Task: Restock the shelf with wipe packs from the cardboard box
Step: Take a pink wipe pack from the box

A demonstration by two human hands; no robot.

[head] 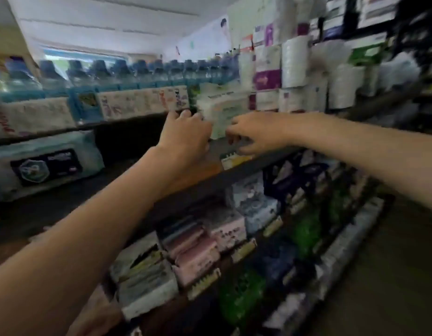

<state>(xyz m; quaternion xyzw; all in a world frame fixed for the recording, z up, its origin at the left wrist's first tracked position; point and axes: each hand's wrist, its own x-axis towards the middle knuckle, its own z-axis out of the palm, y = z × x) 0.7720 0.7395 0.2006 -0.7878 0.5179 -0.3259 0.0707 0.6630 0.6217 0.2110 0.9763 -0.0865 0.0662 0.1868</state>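
A pale green-and-white wipe pack (222, 115) stands on the dark middle shelf (207, 170), with more of the same stacked behind it. My left hand (186, 134) presses against its left side, fingers curled. My right hand (253, 132) holds its lower right corner from the front. The frame is blurred, so the exact grip is unclear. A large light-blue wipe pack (45, 163) with a black label lies further left on the same shelf. The cardboard box is not in view.
Blue-capped bottles (113, 73) line the shelf above, over white printed packs (142, 100). Paper rolls (297, 69) stack at the right. Pink and white tissue packs (198, 253) and green packs (241, 294) fill the lower shelves. A dark gap (127, 139) lies between the two wipe packs.
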